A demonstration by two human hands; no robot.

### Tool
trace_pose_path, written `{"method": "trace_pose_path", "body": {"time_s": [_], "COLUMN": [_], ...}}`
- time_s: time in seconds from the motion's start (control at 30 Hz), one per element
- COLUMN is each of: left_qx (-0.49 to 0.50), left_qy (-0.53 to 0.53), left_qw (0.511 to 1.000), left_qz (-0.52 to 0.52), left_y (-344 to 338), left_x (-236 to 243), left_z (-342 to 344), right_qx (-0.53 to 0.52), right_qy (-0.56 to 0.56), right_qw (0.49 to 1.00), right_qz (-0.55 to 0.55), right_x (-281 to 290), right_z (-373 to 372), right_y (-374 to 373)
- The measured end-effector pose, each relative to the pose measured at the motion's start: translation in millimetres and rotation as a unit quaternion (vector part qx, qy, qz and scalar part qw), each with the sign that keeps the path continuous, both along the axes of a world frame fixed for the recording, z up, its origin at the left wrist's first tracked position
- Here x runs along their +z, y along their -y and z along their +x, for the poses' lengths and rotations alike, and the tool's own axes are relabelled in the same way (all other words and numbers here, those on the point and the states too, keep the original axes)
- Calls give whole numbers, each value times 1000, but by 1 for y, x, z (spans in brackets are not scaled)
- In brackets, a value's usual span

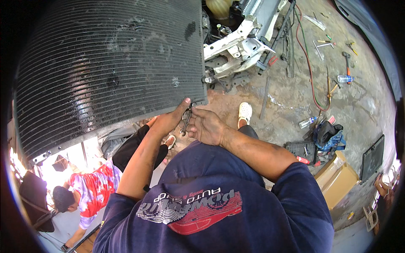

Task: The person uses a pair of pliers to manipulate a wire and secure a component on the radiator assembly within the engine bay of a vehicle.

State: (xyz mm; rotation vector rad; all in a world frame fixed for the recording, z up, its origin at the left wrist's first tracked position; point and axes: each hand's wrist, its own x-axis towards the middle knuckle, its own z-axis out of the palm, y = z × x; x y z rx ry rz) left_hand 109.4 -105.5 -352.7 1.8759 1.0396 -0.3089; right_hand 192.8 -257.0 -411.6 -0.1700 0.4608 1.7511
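Note:
A large dark finned radiator panel [105, 67] fills the upper left, its lower corner at my hands. My left hand [169, 120] is closed, thumb raised against that lower edge; its fingers are partly hidden, so what they grip is unclear. My right hand [206, 126] has curled fingers on a dark metal wrench [185, 123], which slants between both hands just below the corner. A small bracket with bolts [47, 155] shows on the panel's far-left lower edge.
A white car front frame [236, 48] stands beyond the panel. A co-worker in a tie-dye shirt [93, 189] bends at lower left. On the concrete floor [303, 84] lie a red hose [313, 95], a hammer [347, 63], bottles [308, 122], a bag [327, 137] and a cardboard box [329, 181].

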Motion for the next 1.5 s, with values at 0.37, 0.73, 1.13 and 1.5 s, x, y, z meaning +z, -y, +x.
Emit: {"method": "trace_pose_path", "body": {"time_s": [0.37,0.73,1.13,1.5], "left_qx": [-11,32,50,40], "left_qy": [8,-20,53,2], "left_qw": [1000,999,997,999], "left_qz": [10,-14,8,-18], "left_y": [2,7,14,10], "left_x": [-6,3,-2,5], "left_z": [1,7,3,8], "right_qx": [277,221,153,206], "right_qy": [745,499,702,716], "right_qw": [601,837,696,667], "right_qz": [84,29,12,19], "right_x": [-50,-28,-64,-53], "right_z": [93,53,52,59], "right_y": [-1,18,17,20]}}
